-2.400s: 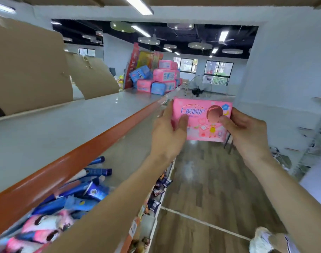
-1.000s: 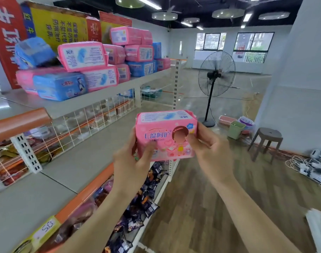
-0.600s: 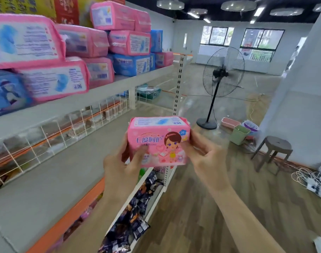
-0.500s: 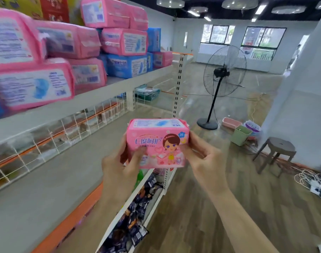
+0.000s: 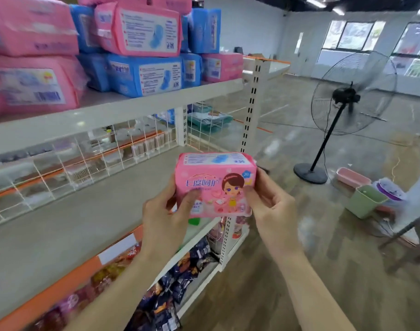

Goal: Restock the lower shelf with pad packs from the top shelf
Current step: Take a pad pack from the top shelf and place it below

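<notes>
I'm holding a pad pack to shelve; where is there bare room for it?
The grey shelf is bare between the wire grid behind and its orange front edge. The top shelf is crowded with pink and blue packs; the bottom shelf with snack bags.

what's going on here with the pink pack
A person is holding a small pink pad pack in both hands, the left hand gripping its left end and the right hand its right end. It is in the air by the front of the grey shelf, not yet set down. Bigger pink and blue packs are stacked on the shelf above.
</notes>
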Available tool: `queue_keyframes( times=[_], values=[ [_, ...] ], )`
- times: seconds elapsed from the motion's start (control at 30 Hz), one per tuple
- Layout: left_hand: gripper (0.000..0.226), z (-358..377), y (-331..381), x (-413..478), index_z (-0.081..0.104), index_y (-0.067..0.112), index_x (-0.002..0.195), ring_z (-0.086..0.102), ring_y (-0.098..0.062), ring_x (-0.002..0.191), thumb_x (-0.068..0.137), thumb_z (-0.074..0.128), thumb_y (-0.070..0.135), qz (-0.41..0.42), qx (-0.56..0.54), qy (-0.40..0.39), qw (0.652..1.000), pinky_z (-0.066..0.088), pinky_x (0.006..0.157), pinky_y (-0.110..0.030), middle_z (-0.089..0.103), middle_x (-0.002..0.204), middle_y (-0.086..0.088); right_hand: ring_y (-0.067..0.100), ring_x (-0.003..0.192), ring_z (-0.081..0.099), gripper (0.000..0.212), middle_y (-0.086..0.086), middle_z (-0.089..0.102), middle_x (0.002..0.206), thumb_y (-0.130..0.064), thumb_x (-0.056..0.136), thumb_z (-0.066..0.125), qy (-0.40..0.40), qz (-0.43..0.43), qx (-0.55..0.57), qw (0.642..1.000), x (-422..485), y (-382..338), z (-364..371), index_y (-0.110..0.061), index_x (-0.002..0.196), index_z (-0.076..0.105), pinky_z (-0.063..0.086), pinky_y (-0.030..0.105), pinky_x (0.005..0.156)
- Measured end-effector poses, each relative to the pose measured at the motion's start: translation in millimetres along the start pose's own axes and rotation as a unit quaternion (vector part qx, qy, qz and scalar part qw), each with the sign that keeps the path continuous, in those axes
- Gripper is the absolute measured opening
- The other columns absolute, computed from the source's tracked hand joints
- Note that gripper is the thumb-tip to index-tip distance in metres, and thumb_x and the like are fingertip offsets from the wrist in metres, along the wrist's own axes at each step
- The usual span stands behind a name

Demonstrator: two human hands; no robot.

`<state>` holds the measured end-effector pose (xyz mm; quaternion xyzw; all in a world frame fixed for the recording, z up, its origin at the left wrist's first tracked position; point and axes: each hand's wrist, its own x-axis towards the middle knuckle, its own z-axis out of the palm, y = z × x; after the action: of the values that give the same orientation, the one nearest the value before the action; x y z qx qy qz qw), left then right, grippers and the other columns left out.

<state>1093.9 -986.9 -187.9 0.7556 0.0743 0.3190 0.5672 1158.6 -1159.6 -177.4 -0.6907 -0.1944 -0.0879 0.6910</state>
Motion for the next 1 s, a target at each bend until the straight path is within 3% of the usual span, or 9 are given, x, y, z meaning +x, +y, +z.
queue_keyframes(
  times=[0.07, 0.13, 0.17, 0.27, 0.4, 0.5, 0.7, 0.87, 1.0],
  values=[
    [0.037, 26.8, 4.1, 5.7, 0.063, 0.003, 0.129, 0.052, 0.003, 0.048, 0.093, 0.065, 0.011, -0.014, -0.012, 0.015, 1.000, 0.041, 0.046, -0.005, 0.070, 0.075, 0.014, 0.006, 0.108, 0.069, 0.041, -0.011, 0.073, 0.115, -0.016, 0.096, 0.064, -0.031, 0.005, 0.009, 0.999, 24.6, 7.9, -19.9, -0.019, 0.137, 0.059, 0.058, 0.029, 0.086],
    [0.040, 51.4, 7.3, 11.9, 0.063, 0.006, 0.131, 0.053, 0.002, 0.048, 0.092, 0.065, 0.016, -0.024, -0.010, 0.033, 0.999, 0.044, 0.047, -0.037, 0.073, 0.084, 0.001, 0.006, 0.107, 0.068, 0.042, -0.011, 0.073, 0.116, -0.015, 0.096, 0.064, -0.053, 0.011, 0.019, 0.998, 47.3, 15.2, -38.2, -0.018, 0.137, 0.059, 0.058, 0.028, 0.086],
    [0.041, 61.5, 9.5, 14.6, 0.063, 0.007, 0.130, 0.057, -0.002, 0.049, 0.092, 0.066, 0.019, -0.030, -0.008, 0.045, 0.999, 0.042, 0.040, -0.029, 0.073, 0.085, -0.001, 0.005, 0.108, 0.068, 0.042, -0.010, 0.073, 0.116, -0.014, 0.095, 0.065, -0.061, 0.012, 0.023, 0.998, 57.2, 18.5, -45.9, -0.017, 0.137, 0.059, 0.058, 0.027, 0.086],
    [0.051, 84.5, 14.6, 20.6, 0.064, 0.013, 0.131, 0.057, -0.019, 0.081, 0.085, 0.065, 0.036, -0.051, -0.014, 0.081, 0.995, 0.048, 0.068, -0.036, 0.073, 0.086, -0.004, 0.004, 0.103, 0.069, 0.044, -0.009, 0.074, 0.113, -0.011, 0.093, 0.066, -0.090, 0.019, 0.040, 0.995, 82.8, 28.4, -60.7, -0.013, 0.136, 0.059, 0.056, 0.019, 0.080],
    [0.046, 99.3, 11.1, 25.9, 0.066, 0.014, 0.126, 0.051, -0.026, 0.070, 0.086, 0.065, 0.035, -0.067, 0.005, 0.118, 0.991, 0.045, 0.058, -0.042, 0.065, 0.065, 0.016, 0.008, 0.106, 0.069, 0.046, -0.005, 0.073, 0.117, -0.013, 0.093, 0.066, -0.128, 0.031, 0.057, 0.990, 105.5, 44.2, -63.8, -0.013, 0.139, 0.057, 0.059, 0.028, 0.085],
    [0.041, 101.3, 1.2, 32.6, 0.065, 0.017, 0.129, 0.054, -0.008, 0.046, 0.090, 0.067, 0.027, -0.078, 0.031, 0.148, 0.986, 0.048, 0.042, -0.020, 0.067, 0.069, 0.014, 0.010, 0.109, 0.069, 0.049, -0.004, 0.071, 0.121, -0.015, 0.093, 0.066, -0.156, 0.046, 0.072, 0.984, 116.6, 56.7, -57.5, -0.013, 0.141, 0.054, 0.059, 0.031, 0.088],
    [0.049, 91.4, -29.4, 46.9, 0.058, 0.015, 0.138, 0.071, -0.009, 0.100, 0.090, 0.068, 0.020, -0.093, 0.001, 0.155, 0.984, 0.060, 0.083, -0.028, 0.076, 0.109, 0.006, -0.007, 0.111, 0.062, 0.062, -0.003, 0.066, 0.127, -0.007, 0.088, 0.072, -0.200, 0.034, 0.050, 0.978, 131.9, 75.9, -29.3, -0.019, 0.144, 0.049, 0.051, 0.010, 0.083],
    [0.046, 83.8, -61.9, 74.3, 0.058, 0.016, 0.138, 0.070, -0.003, 0.094, 0.093, 0.066, 0.013, -0.082, -0.001, 0.179, 0.980, 0.056, 0.079, -0.016, 0.076, 0.105, 0.006, 0.001, 0.106, 0.066, 0.058, -0.014, 0.071, 0.114, -0.004, 0.089, 0.070, -0.200, 0.014, -0.007, 0.980, 153.7, 99.6, 6.0, -0.033, 0.136, 0.051, 0.056, 0.021, 0.088],
    [0.048, 67.5, -92.4, 110.7, 0.058, 0.021, 0.139, 0.070, -0.005, 0.098, 0.093, 0.067, 0.012, -0.089, -0.003, 0.174, 0.981, 0.057, 0.090, -0.026, 0.076, 0.106, 0.007, 0.001, 0.100, 0.068, 0.056, -0.016, 0.074, 0.105, 0.000, 0.088, 0.067, -0.230, 0.020, -0.042, 0.972, 189.9, 113.6, 38.8, -0.030, 0.134, 0.058, 0.056, 0.022, 0.084]
  ],
)
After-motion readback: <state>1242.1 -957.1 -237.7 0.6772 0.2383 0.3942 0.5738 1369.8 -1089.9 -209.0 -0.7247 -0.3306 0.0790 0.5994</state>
